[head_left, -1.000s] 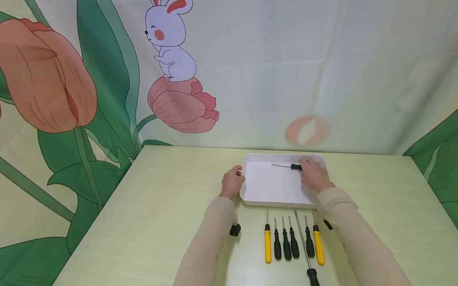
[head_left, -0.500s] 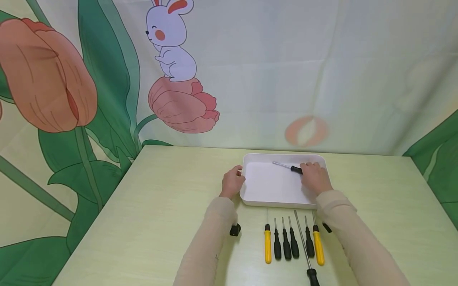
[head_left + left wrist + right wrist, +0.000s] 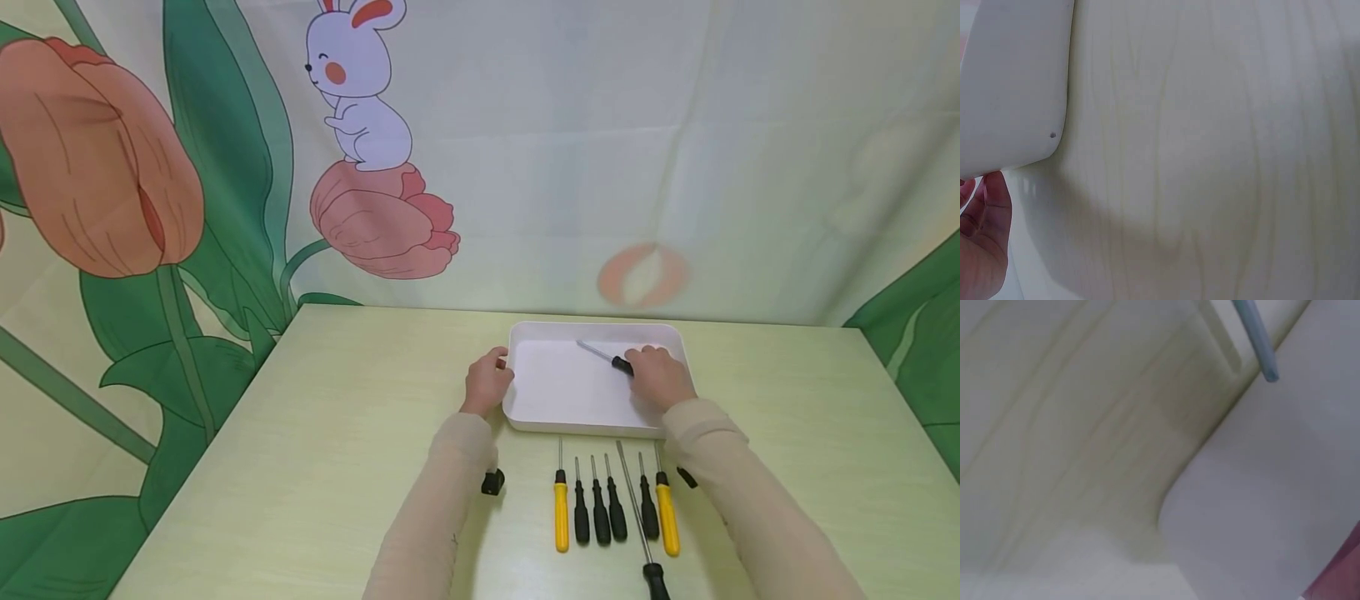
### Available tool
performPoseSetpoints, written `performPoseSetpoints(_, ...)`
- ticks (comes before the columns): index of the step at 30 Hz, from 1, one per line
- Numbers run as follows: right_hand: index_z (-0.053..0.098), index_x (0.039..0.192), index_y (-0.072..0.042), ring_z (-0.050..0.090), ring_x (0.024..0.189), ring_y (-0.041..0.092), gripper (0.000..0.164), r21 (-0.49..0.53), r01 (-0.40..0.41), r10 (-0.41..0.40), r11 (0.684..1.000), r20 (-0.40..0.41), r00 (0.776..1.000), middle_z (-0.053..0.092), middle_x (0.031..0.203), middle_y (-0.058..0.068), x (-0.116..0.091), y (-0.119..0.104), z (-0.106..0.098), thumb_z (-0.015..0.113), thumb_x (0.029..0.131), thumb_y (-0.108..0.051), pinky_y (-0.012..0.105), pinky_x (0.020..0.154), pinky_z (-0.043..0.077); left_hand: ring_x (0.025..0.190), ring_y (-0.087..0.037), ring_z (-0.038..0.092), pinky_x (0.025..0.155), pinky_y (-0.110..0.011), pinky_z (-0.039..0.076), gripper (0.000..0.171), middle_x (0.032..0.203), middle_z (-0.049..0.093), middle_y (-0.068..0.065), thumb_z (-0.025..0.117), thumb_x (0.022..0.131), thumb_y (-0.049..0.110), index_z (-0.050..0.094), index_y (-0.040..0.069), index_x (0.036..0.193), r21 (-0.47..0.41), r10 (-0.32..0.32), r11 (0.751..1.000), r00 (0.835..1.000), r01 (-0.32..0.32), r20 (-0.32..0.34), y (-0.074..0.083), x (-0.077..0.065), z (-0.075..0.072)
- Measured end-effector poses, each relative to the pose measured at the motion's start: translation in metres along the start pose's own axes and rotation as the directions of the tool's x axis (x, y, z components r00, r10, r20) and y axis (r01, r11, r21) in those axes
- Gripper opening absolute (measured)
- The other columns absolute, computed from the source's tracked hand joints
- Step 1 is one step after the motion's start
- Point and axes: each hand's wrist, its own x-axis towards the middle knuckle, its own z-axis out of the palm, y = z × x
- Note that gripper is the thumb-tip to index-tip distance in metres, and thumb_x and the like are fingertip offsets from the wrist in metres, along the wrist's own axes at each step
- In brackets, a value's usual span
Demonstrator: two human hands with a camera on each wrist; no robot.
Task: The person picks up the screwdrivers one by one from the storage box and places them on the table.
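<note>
A shallow white tray (image 3: 566,383) lies on the table, its left edge held by my left hand (image 3: 487,383). Seen from the left wrist, a curled finger and the thumb of the left hand (image 3: 988,231) meet the tray's outer wall (image 3: 1016,87). Inside the tray my right hand (image 3: 660,377) grips the black handle of a screwdriver (image 3: 596,350); its shaft points to the back left. Most of that handle is hidden under the fingers. In the right wrist view only a sliver of the right hand (image 3: 1341,575) shows beyond the tray wall (image 3: 1260,481).
In front of the tray several screwdrivers lie in a row, including a yellow-handled one (image 3: 561,512), black-handled ones (image 3: 601,517) and another yellow one (image 3: 667,517). A long-shafted screwdriver (image 3: 655,579) extends nearest me. A printed cloth (image 3: 525,167) hangs behind the table.
My right hand has drawn slightly towards me, turning the screwdriver so that its handle end sits lower and the shaft slants. The left hand and tray have stayed in place.
</note>
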Motion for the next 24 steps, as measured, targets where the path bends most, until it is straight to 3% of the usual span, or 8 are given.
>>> performPoseSetpoints(16, 0.053, 0.088, -0.003, 0.047, 0.069, 0.022, 0.012, 0.122, -0.014, -0.002, 0.992, 0.128, 0.992, 0.056, 0.079, 0.011, 0.002, 0.008, -0.008, 0.052, 0.076, -0.002, 0.034, 0.058, 0.037, 0.086, -0.02, 0.057, 0.076, -0.033, 0.045, 0.038, 0.097, 0.061, -0.008, 0.051, 0.08, 0.01, 0.053, 0.011, 0.118, 0.015, 0.023, 1.0, 1.0, -0.023, -0.007, 0.003, -0.004, -0.003)
performPoseSetpoints(24, 0.052, 0.095, -0.004, 0.046, 0.065, 0.022, 0.02, 0.242, -0.079, 0.025, 0.967, 0.22, 0.975, 0.056, 0.086, 0.013, 0.004, 0.013, -0.013, 0.048, 0.076, -0.002, 0.029, 0.052, 0.034, 0.085, -0.02, 0.057, 0.076, -0.033, 0.045, 0.039, 0.098, 0.061, -0.008, 0.051, 0.08, 0.01, 0.053, 0.011, 0.119, 0.014, 0.018, 1.0, 1.0, -0.018, -0.007, 0.002, -0.002, -0.001)
